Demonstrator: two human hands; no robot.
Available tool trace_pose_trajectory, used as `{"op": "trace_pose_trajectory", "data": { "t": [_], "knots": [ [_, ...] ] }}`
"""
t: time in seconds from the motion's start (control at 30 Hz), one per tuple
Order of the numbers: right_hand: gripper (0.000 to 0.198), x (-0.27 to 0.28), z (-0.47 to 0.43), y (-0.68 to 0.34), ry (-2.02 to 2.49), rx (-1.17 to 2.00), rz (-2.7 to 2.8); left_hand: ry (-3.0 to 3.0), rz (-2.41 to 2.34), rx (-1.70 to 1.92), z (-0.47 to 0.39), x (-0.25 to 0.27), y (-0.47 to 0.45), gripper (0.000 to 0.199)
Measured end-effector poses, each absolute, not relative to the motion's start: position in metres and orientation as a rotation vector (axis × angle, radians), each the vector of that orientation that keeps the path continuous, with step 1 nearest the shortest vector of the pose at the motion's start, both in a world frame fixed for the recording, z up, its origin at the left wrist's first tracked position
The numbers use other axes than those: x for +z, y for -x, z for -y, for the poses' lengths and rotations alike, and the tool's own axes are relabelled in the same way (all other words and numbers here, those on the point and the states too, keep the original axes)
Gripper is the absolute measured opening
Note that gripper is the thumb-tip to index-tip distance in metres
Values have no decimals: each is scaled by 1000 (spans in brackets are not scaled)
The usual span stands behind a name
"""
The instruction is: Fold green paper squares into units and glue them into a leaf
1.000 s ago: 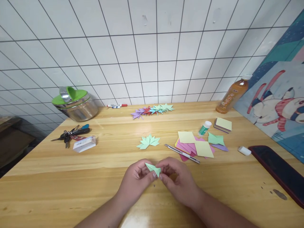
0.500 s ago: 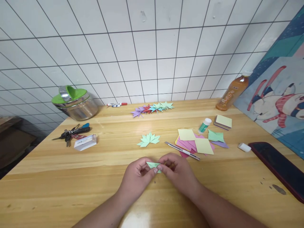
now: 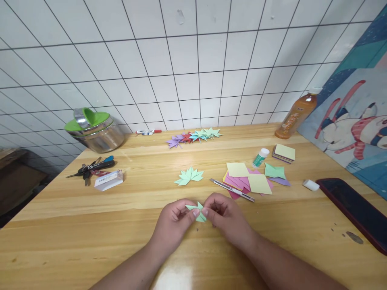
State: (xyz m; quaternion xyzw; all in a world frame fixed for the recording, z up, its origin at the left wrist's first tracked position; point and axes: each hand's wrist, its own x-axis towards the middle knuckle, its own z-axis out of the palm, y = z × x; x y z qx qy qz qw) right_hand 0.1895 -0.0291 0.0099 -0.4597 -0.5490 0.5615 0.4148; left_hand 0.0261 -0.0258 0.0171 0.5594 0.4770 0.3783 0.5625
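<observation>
Between my two hands is a small folded piece of light green paper (image 3: 200, 218), with pointed tips sticking up and to the left. My left hand (image 3: 177, 219) pinches it between thumb and fingers from the left. From the right, the thumb and fingers of my right hand (image 3: 226, 215) are closed on its other edge. Parts of the paper are hidden behind my fingers. Just beyond my hands, a green folded-paper leaf shape (image 3: 189, 176) with several points lies on the wooden table (image 3: 127, 225).
A utility knife (image 3: 232, 189) lies against loose pink and yellow paper squares (image 3: 260, 184). Farther right are a glue stick (image 3: 260, 158), its white cap (image 3: 311, 185), a phone (image 3: 353, 213) and a drink bottle (image 3: 298, 114). Keys (image 3: 90, 167) and a metal pot (image 3: 99, 135) stand left.
The green paper in my hands has changed shape: a point now stands up at its top and more of its lower part shows. Both hands stay in nearly the same place.
</observation>
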Motion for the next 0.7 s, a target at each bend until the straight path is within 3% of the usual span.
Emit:
{"op": "trace_pose_trajectory", "data": {
  "t": [0.43, 0.7],
  "knots": [
    [15, 14, 28, -191, 1227, 1195, 1543, -1388, -1116, 779, 26, 14, -27, 21],
    [16, 16, 28, -192, 1196, 1318, 1496, -1298, -1163, 855, 22, 15, -25, 23]
  ]
}}
